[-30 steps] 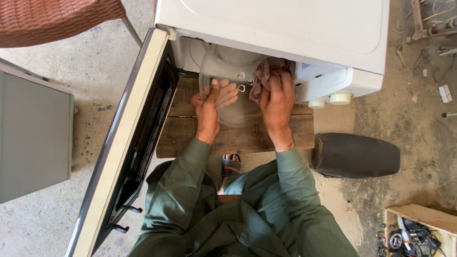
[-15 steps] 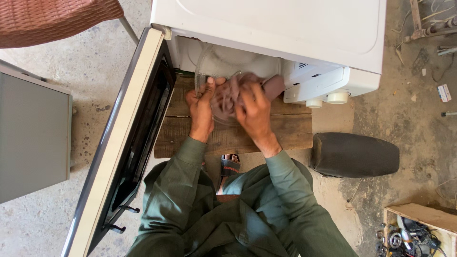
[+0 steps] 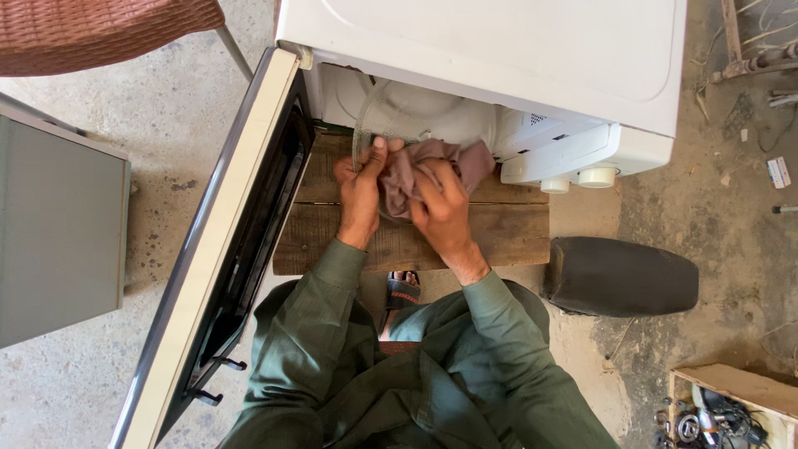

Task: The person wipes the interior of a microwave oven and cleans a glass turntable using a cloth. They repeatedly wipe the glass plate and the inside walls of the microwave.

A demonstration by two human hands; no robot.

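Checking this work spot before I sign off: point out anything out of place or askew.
The white microwave sits on a wooden board on the concrete floor, door swung wide. Its glass turntable is tilted, half out of the cavity, gripped by the left hand while the right hand presses a cloth on it. No spills or damage visible.

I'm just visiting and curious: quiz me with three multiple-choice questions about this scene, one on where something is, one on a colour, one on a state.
1. Where does the white microwave oven stand?
A. on wooden planks
B. on the chair
C. on the grey cabinet

2. What colour is the cloth?
A. bright yellow
B. dull pinkish brown
C. blue

3. How is the oven door?
A. shut
B. taken off
C. swung open

Answers: 1 A, wooden planks show under its front edge. 2 B, the rag under the right hand is that colour, pressed on the glass plate that the left hand holds. 3 C, the door stands out to one side, still hinged at its corner.
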